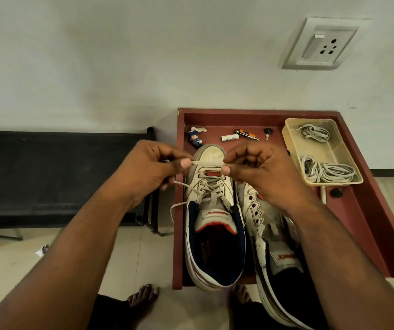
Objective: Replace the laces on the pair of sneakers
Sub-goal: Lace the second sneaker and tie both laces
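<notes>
Two worn white sneakers with navy lining stand side by side on a red-brown table (pixel 362 225). The left sneaker (pixel 215 217) is partly laced with a pale lace (pixel 209 163). The right sneaker (pixel 279 258) has bare eyelets and no lace that I can see. My left hand (pixel 153 170) and my right hand (pixel 255 170) hover above the left sneaker's toe, each pinching the lace, which is stretched taut between them. A loose lace end hangs off the sneaker's left side.
A clear plastic tray (pixel 295 158) at the table's right holds two bundles of pale laces (pixel 326 171). A small figurine (pixel 196 138), a battery (pixel 229 138), a key (pixel 267 133) and small tools lie at the back. A black bench (pixel 48 177) stands left. My bare feet show below.
</notes>
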{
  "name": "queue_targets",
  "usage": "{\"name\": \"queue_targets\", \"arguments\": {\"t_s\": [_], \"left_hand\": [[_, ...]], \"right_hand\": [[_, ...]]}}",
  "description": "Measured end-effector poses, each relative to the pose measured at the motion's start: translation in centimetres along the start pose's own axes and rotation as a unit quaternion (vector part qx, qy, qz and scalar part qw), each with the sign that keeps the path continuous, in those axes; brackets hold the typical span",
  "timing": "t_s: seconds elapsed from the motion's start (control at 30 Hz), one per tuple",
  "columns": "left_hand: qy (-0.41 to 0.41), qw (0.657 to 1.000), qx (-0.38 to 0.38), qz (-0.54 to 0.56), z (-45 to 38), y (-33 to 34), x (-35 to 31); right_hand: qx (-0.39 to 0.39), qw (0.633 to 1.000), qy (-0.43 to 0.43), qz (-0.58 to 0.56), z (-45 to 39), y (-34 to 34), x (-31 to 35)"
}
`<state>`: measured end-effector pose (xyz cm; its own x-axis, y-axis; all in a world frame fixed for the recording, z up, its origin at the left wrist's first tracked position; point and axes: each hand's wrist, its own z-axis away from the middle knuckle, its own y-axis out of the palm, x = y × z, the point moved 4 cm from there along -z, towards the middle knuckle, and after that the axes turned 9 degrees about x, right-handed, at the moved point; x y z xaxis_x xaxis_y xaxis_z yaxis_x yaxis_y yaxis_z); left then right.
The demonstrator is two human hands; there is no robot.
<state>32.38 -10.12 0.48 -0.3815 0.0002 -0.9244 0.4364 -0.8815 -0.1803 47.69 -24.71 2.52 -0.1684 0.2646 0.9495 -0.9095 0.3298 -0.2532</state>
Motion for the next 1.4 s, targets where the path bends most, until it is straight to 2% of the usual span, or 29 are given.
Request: {"name": "queue_targets", "arguments": {"t_s": [0.07,0.1,0.13,0.23,0.27,0.43,0.5,0.57,0.67,0.8,0.93,1.07,1.13,1.2,1.3,1.33,1.4], "left_hand": [[-0.031,0.988,-0.060,-0.139,0.0,-1.6,0.3],[-0.044,0.979,-0.063,-0.188,0.1,-1.7,0.3],[-0.048,0.979,-0.047,-0.190,0.2,-1.3,0.2],[-0.009,0.998,0.053,-0.043,0.2,1.4,-0.5],[0.006,0.997,0.064,-0.038,0.1,1.9,-0.7],[0.013,0.995,0.029,-0.094,-0.4,2.2,-0.5],[0.002,0.992,0.022,-0.125,-0.5,2.5,-0.1],[-0.010,0.989,-0.008,-0.145,-0.8,2.5,0.4],[-0.033,0.988,-0.034,-0.148,-1.3,3.2,1.4],[-0.049,0.984,-0.044,-0.166,-1.6,4.6,1.8],[-0.051,0.984,-0.011,-0.168,-1.8,4.7,1.9],[-0.045,0.974,0.042,-0.219,-1.7,4.6,1.4],[-0.045,0.973,0.050,-0.222,-1.7,4.3,1.2],[-0.044,0.974,0.052,-0.215,-1.6,4.1,1.1],[-0.042,0.976,0.052,-0.205,-1.4,4.0,0.9],[-0.041,0.977,0.053,-0.204,-1.4,4.0,0.8],[-0.040,0.977,0.057,-0.201,-1.3,4.0,0.7]], "right_hand": [[-0.006,0.999,0.009,0.034,0.0,-0.4,-0.4],[-0.001,0.999,0.012,0.032,-0.1,-0.1,-0.5],[0.006,0.999,0.011,0.030,-0.3,0.3,-0.6],[0.014,0.999,-0.006,0.035,-0.8,1.6,-0.9],[0.012,1.000,-0.009,0.027,-0.9,1.8,-0.9],[0.008,1.000,0.008,-0.025,-0.8,1.3,-1.4],[-0.010,1.000,0.026,0.001,-0.8,1.1,-1.6],[-0.005,0.993,0.069,0.095,-0.9,1.1,-1.9],[0.056,0.950,0.147,0.270,-0.7,2.2,-2.2],[0.094,0.897,0.172,0.396,-0.4,3.5,-0.8],[0.092,0.867,0.152,0.466,0.6,4.3,0.1],[0.067,0.826,0.198,0.524,1.0,4.6,-0.7],[0.066,0.818,0.196,0.536,0.9,4.6,-1.1],[0.080,0.840,0.201,0.498,0.6,4.7,-2.0],[0.060,0.929,0.210,0.299,0.4,4.0,-3.3],[0.038,0.951,0.207,0.228,0.4,3.8,-3.5],[0.005,0.971,0.203,0.125,0.5,3.4,-3.7]]}}
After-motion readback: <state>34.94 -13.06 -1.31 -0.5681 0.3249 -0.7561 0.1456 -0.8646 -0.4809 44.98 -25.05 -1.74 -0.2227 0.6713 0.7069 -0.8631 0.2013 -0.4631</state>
